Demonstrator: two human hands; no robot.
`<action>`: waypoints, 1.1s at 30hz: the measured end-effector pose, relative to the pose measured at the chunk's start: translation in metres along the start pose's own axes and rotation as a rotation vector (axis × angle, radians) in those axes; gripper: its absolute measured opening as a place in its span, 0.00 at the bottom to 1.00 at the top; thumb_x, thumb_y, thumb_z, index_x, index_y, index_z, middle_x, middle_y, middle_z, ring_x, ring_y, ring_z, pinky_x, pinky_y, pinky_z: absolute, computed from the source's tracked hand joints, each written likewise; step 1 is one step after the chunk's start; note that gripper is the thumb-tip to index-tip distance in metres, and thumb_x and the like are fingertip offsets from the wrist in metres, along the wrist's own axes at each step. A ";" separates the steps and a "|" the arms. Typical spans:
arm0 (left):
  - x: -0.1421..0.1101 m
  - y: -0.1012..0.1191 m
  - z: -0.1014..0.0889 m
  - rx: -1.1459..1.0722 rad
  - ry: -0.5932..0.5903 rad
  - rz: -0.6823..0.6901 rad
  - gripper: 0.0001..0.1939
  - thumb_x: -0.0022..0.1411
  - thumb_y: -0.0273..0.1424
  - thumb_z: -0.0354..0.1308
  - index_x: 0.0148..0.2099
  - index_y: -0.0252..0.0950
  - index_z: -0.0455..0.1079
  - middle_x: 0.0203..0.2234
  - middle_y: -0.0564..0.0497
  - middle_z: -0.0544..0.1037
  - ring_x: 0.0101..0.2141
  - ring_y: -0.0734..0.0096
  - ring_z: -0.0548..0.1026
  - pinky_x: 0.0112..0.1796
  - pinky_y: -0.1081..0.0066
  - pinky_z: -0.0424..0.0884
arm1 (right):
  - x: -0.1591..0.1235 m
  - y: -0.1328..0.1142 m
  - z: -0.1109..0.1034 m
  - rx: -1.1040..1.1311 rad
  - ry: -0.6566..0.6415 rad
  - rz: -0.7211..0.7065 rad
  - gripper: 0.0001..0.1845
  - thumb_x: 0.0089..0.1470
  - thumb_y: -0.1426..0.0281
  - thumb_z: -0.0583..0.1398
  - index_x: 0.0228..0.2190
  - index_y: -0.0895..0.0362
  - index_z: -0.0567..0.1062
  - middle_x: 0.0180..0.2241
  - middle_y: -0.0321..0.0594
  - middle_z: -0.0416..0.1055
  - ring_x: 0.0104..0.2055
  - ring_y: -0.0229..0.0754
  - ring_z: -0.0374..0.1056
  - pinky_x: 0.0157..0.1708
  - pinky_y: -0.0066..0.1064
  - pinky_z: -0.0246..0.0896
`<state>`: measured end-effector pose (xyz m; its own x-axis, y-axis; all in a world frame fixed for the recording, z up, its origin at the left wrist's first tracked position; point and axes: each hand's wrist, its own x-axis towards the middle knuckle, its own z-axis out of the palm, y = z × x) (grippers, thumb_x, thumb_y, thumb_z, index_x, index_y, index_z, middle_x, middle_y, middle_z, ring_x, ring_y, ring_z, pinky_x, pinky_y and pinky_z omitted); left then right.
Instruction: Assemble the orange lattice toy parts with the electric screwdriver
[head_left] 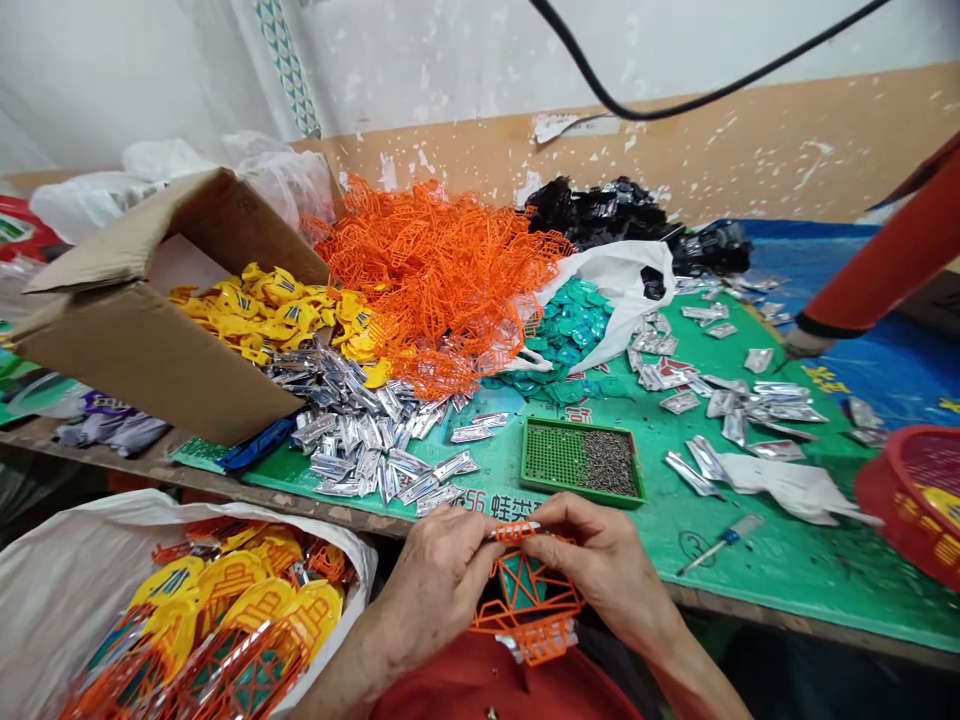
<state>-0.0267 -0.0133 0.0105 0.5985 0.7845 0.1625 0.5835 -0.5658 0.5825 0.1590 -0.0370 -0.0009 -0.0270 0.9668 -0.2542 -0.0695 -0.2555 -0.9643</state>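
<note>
Both my hands hold one orange plastic lattice frame with a teal piece set inside it, just in front of the table edge above my lap. My left hand pinches its upper left corner, fingers closed. My right hand grips the upper right side, fingers curled round the frame. A small silvery part sits at the frame's top between my fingertips. Directly beyond my hands lies a green tray with small dark metal pins.
On the green table lie a pile of orange frames, yellow pieces spilling from a cardboard box, silver parts, teal pieces and black pieces. A white bag of assembled pieces sits lower left. A red basket and another person's red sleeve are at right.
</note>
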 end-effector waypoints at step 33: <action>0.015 0.037 0.011 -1.329 0.215 -0.466 0.17 0.63 0.43 0.55 0.31 0.34 0.68 0.26 0.54 0.68 0.30 0.74 0.64 0.32 0.74 0.62 | 0.002 -0.004 0.013 -1.103 0.417 -1.423 0.10 0.59 0.81 0.53 0.39 0.66 0.74 0.35 0.56 0.77 0.35 0.48 0.69 0.31 0.38 0.61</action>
<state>0.0102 -0.0256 0.0260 0.3342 0.9204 -0.2030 -0.3113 0.3111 0.8979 0.1464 -0.0345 0.0031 -0.3091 0.4038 0.8610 0.7921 0.6103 -0.0019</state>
